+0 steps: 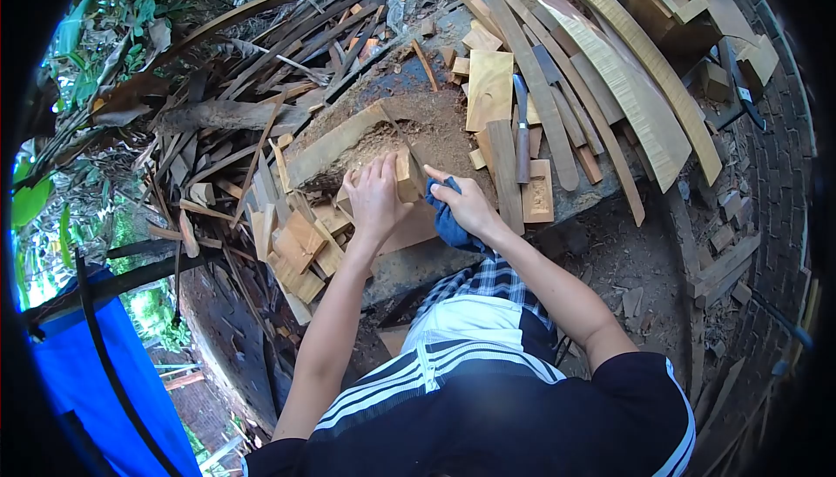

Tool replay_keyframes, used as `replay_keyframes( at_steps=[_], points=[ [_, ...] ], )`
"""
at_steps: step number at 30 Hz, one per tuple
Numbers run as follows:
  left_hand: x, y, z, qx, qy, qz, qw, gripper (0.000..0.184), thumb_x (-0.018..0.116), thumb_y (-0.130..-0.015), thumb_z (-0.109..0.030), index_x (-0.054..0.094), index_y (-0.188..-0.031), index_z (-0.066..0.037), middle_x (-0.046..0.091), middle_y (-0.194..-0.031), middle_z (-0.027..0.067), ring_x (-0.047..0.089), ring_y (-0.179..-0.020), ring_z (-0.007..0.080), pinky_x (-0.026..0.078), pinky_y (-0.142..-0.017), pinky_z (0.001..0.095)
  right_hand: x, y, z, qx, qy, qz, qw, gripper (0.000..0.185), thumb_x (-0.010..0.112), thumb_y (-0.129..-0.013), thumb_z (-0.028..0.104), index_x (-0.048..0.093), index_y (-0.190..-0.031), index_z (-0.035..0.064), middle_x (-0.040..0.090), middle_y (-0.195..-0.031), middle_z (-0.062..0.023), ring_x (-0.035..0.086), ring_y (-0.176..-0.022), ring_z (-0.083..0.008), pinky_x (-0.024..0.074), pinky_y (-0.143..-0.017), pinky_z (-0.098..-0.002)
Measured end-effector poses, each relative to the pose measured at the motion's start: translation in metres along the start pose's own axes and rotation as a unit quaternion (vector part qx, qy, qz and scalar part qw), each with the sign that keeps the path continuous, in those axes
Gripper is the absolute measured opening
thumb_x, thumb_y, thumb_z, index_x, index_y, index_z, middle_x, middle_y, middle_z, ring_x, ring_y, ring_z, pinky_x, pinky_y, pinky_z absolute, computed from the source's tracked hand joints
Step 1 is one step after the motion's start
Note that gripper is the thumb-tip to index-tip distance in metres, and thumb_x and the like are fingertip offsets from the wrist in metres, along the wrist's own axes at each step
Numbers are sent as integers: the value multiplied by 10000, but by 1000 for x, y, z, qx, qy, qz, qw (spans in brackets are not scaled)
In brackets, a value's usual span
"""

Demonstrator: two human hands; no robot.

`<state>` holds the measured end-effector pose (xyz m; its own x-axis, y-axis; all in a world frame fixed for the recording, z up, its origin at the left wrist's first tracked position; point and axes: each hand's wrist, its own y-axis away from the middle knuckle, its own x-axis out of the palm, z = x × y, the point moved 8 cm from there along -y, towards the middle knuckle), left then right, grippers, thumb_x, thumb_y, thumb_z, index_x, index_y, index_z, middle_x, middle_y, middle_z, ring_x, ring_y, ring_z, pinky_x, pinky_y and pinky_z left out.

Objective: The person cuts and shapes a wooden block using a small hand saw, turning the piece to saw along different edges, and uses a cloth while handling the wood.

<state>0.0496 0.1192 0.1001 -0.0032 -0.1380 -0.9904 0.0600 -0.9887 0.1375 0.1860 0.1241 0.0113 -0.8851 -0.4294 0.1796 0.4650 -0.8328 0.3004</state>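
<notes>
One wooden block (407,178) sits gripped under the left hand (376,194), its shaping seemingly unfinished; right hand (466,206) clenches blue cloth (451,230). Beyond that grip, a hollowed block (539,214) looks further along.

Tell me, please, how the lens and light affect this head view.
Head view: strong fisheye distortion, with black corners and brickwork bowed at the right; greenery blown out in patches at the left; a faint hazy spot on the dark shirt; softer light on the left hand and right hand.
</notes>
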Motion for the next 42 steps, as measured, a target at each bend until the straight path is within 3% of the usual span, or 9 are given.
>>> replay_keyframes(
  at_steps=[5, 8, 9, 12, 14, 17, 33, 35, 42],
  points=[
    [2, 17, -11, 15, -17, -33, 999, 927, 877, -555, -225, 463, -1373, -90, 537, -1373, 90, 502, -1284, 251, 289, -1092, 551, 7, -31, -10, 3, -36, 3, 999, 476, 571, -904, 280, 588, -1353, 123, 725, -972, -162, 675, -828, -245, 492, -785, -328],
    [9, 22, -10, 18, -14, -39, 999, 957, 898, -540, -218, 461, -1379, -79, 495, -1430, 89, 448, -1343, 222, 261, -1110, 587, 6, -10, 19, 31, 104, 6, 994, 470, 547, -923, 197, 554, -1366, 39, 698, -877, -121, 622, -819, -126, 487, -803, -277],
    [8, 25, -11, 30, -28, -43, 998, 962, 899, -540, -208, 457, -1385, -77, 490, -1435, 83, 441, -1348, 223, 261, -1112, 587, 7, 3, 25, 6, 92, -3, 996, 462, 540, -907, 270, 591, -1345, 132, 671, -1059, -277, 676, -1017, -375, 505, -884, -416],
    [14, 36, -11, 26, -31, -37, 998, 980, 901, -535, -199, 448, -1396, -76, 482, -1441, 73, 429, -1357, 222, 259, -1115, 587, 13, 14, 18, -5, 45, 14, 999, 470, 542, -926, 231, 559, -1370, 78, 657, -791, -124, 625, -742, -183, 490, -785, -305],
    [14, 34, -14, 15, -23, -47, 999, 993, 902, -530, -200, 443, -1402, -78, 480, -1442, 70, 423, -1361, 221, 259, -1116, 587, 9, 4, 30, 11, 106, -5, 994, 455, 544, -917, 280, 586, -1349, 143, 654, -1137, -259, 631, -1086, -412, 495, -938, -438],
    [16, 29, -12, 21, -39, -33, 998, 1008, 903, -531, -192, 430, -1414, -79, 469, -1451, 68, 416, -1365, 221, 257, -1120, 582, 8, -3, 20, -15, 124, -42, 991, 453, 552, -916, 282, 588, -1346, 143, 648, -1158, -249, 619, -1090, -424, 492, -939, -447],
    [22, 34, -11, 33, -52, -54, 997, 1029, 906, -525, -227, 421, -1423, -92, 444, -1466, 63, 408, -1369, 221, 255, -1115, 590, 2, -2, -10, 14, 101, -82, 991, 450, 557, -913, 307, 607, -1329, 143, 653, -1191, -223, 625, -1120, -390, 485, -953, -416],
    [23, 37, -12, 23, -41, -44, 998, 1035, 907, -527, -229, 416, -1429, -94, 437, -1475, 60, 402, -1376, 223, 252, -1116, 593, -2, -22, -38, 89, 72, -74, 991, 457, 548, -932, 219, 564, -1363, 67, 642, -1260, -208, 637, -1152, -258, 453, -990, -338],
    [25, 41, -9, 37, -45, -42, 997, 1033, 908, -516, -207, 428, -1425, -107, 449, -1467, 60, 417, -1366, 226, 247, -1127, 563, 3, 2, -13, 9, 46, -84, 995, 456, 543, -928, 220, 570, -1358, 72, 639, -1263, -204, 634, -1147, -285, 462, -981, -343]
  ],
)
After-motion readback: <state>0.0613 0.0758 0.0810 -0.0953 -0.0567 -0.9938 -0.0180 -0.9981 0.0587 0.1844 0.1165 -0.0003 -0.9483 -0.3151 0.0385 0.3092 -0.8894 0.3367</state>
